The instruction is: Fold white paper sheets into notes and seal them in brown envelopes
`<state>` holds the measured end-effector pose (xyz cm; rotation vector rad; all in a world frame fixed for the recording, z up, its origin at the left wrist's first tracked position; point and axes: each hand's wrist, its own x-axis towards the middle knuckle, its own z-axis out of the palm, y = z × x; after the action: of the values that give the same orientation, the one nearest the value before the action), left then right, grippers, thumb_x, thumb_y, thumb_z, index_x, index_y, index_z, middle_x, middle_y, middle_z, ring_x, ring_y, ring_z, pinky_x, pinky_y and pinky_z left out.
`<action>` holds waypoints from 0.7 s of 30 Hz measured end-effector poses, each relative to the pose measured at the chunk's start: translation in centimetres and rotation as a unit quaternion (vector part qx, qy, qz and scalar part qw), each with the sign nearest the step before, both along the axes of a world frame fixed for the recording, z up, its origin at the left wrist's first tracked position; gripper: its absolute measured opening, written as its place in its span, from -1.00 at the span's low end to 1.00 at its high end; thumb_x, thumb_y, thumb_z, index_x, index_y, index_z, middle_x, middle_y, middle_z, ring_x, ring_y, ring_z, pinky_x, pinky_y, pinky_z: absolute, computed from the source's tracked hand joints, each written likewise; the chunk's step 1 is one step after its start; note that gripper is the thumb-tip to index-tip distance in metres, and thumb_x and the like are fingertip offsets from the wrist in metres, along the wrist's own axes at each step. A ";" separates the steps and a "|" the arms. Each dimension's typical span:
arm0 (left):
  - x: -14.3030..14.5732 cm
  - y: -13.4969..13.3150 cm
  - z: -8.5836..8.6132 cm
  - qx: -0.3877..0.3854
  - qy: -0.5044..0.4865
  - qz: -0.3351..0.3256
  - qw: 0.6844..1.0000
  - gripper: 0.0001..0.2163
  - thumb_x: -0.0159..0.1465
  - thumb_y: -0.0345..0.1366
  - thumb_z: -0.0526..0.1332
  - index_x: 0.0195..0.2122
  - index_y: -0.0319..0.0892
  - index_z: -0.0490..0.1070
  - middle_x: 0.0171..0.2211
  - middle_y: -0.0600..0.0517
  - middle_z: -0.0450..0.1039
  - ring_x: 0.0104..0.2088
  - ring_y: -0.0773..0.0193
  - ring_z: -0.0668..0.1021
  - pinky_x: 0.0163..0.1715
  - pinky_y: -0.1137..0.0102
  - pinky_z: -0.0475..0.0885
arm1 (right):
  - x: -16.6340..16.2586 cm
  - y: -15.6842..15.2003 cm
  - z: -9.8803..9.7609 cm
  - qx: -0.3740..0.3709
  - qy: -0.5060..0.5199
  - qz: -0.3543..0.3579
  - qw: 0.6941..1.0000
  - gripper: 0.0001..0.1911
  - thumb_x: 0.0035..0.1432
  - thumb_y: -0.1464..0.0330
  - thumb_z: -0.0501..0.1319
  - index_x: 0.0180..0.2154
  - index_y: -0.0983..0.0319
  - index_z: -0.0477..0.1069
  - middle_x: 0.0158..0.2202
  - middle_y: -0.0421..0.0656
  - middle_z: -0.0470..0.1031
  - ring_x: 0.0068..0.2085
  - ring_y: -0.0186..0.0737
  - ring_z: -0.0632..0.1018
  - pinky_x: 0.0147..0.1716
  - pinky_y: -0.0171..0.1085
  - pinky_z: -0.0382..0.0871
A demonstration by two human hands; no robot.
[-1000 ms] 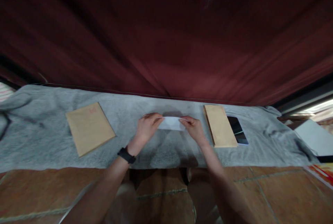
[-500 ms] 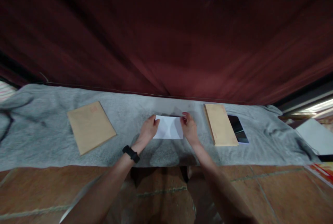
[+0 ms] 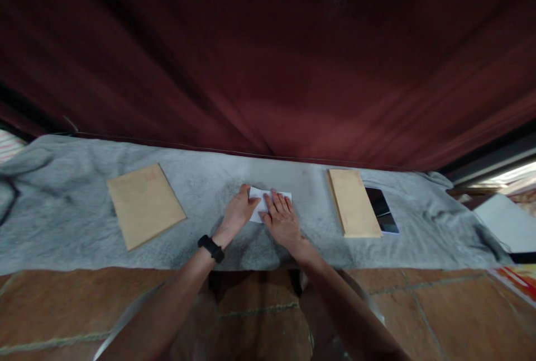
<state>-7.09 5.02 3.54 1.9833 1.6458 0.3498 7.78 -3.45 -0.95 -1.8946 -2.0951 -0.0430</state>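
Observation:
A white sheet of paper (image 3: 256, 214) lies on the grey cloth between my hands, partly hidden under them. At its left edge my left hand (image 3: 238, 206) grips the sheet, thumb on top. My right hand (image 3: 283, 220) rests flat across the right part of the paper with its fingers spread. The fingers of my left hand beneath the sheet are hidden.
Brown envelopes (image 3: 146, 204) lie on the grey cloth (image 3: 209, 174) to the left. Another stack of brown envelopes (image 3: 355, 204) sits to the right, beside a dark phone (image 3: 383, 210). A dark red curtain (image 3: 268, 70) hangs behind.
My right hand has gone from holding the paper's right edge to lying flat on top of it, further left. My left hand stays at the left edge.

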 end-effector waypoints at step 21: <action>1.5 -4.1 -3.2 0.221 0.112 -0.157 0.956 -0.48 0.49 -0.12 -0.03 0.38 -0.28 0.18 0.41 -0.23 0.17 0.43 0.01 0.21 0.41 0.05 0.09 | 0.5 -0.4 -1.0 0.028 -0.017 -0.060 0.998 -0.45 0.43 0.39 -0.02 0.40 0.23 0.18 0.44 0.09 0.13 0.41 0.11 0.23 0.33 0.15 0.12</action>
<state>-5.57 0.96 0.37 2.6631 1.4311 0.4099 8.29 -3.81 -1.96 -1.9976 -1.9768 -0.1621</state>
